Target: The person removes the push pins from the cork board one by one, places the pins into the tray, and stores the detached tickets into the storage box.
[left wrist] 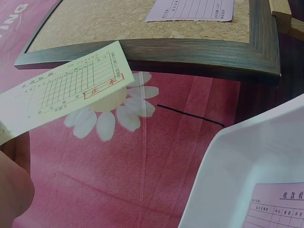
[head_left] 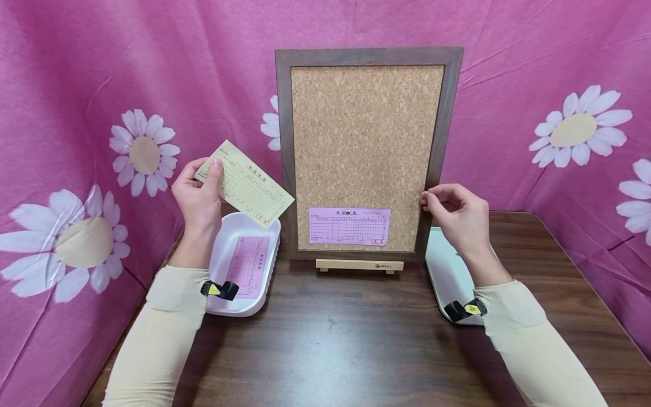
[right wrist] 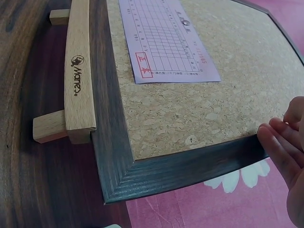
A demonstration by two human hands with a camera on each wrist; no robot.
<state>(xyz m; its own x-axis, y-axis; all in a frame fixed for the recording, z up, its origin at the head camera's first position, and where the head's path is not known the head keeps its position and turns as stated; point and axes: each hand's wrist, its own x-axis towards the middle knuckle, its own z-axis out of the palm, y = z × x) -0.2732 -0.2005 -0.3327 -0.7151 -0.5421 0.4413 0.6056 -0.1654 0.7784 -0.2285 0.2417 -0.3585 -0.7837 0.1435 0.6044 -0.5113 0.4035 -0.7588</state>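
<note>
A pale yellow receipt slip (head_left: 249, 185) is pinched between thumb and fingers of my left hand (head_left: 199, 198), just left of the corkboard (head_left: 366, 141). In the left wrist view the slip (left wrist: 71, 85) reaches across in front of the board's frame. My right hand (head_left: 458, 217) is at the right side of the frame, its thumb and fingertips drawn together. Whether something small sits between those fingertips cannot be made out. A purple receipt slip (head_left: 351, 227) is fixed low on the cork by a small shiny pin (head_left: 348, 212) at its top edge.
The board stands on a wooden easel (head_left: 359, 264) on a dark wood table (head_left: 325, 350). To the left is a white tray (head_left: 272, 265) with another purple slip (head_left: 249, 265) inside. A pale tray (head_left: 442, 265) lies under my right forearm. Pink flowered cloth (head_left: 213, 68) hangs behind.
</note>
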